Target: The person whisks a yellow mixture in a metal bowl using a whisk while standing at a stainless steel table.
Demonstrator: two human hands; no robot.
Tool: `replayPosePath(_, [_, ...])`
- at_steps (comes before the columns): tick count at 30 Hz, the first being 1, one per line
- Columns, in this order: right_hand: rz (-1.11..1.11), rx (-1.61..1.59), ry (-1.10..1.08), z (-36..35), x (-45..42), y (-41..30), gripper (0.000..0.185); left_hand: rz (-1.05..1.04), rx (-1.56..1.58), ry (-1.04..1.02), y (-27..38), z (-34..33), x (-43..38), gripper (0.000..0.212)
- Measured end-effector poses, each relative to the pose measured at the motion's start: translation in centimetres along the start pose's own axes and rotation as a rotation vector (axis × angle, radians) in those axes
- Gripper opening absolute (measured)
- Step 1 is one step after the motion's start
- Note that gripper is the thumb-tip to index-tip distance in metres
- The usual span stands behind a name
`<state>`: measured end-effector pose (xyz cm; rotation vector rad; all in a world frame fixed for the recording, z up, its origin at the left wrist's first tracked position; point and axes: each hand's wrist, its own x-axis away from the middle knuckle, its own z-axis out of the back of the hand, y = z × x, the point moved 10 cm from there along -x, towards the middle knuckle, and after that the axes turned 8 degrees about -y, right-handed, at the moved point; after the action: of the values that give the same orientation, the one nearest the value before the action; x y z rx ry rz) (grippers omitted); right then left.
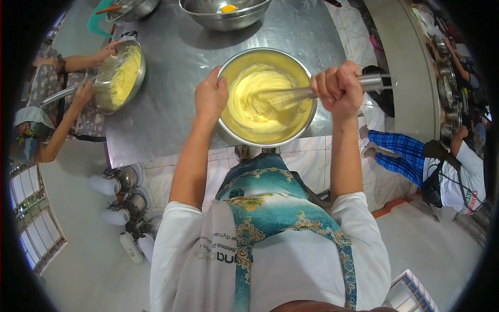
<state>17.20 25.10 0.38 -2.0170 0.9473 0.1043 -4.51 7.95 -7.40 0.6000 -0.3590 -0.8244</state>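
Observation:
A round steel mixing bowl (308, 117) with a pale yellow, creamy mixture (261, 97) stands before me near the front edge of the metal table. My left hand (211, 94) grips its left rim, thumb at the inside. In my right hand (337, 86) is the thick steel handle of a whisk (286, 97), held nearly level over the right rim. The wires reach into the mixture and look blurred; their ends are hidden in it.
A larger steel bowl (226, 23) with an egg yolk (228, 8) sits at the table's (163, 85) far side. On the left a co-worker holds a tilted bowl (142, 74) of yellow mixture and a metal handle. Stand mixers (130, 208) are at lower left. Another person stands at right.

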Motion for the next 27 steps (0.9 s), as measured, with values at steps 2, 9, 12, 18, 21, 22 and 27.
replayPosePath(2, [-0.089, -0.056, -0.014, 0.7, -0.5, -0.2, 0.035, 0.020, -0.016, 0.000, -0.4, 0.1, 0.3, 0.034])
replayPosePath(9, [0.167, 0.116, 0.074, 0.5, 0.1, -0.6, 0.037, 0.028, -0.005, 0.034, -0.5, -0.4, 0.3, 0.034])
replayPosePath(12, [-0.032, 0.064, -0.049, 0.8, -0.4, -0.3, 0.035, 0.023, -0.022, 0.066, -0.4, 0.1, 0.8, 0.035])
replayPosePath(18, [0.159, 0.150, 0.255, 5.4, -0.2, -1.9, 0.036, -0.001, -0.018, 0.080, 0.5, -0.5, 0.8, 0.034])
replayPosePath(21, [-0.058, -0.138, -0.051, 2.0, -0.1, 1.8, 0.037, -0.042, -0.118, 0.150, 0.1, 0.3, 0.6, 0.033])
replayPosePath(22, [-0.140, -0.183, -0.026, 2.8, 0.2, 1.4, 0.038, -0.066, -0.159, 0.163, 0.3, 0.0, 1.2, 0.033])
replayPosePath(27, [0.088, -0.046, 0.392, 9.8, -0.2, -4.3, 0.037, -0.011, -0.091, 0.100, 1.0, -0.7, 0.6, 0.034])
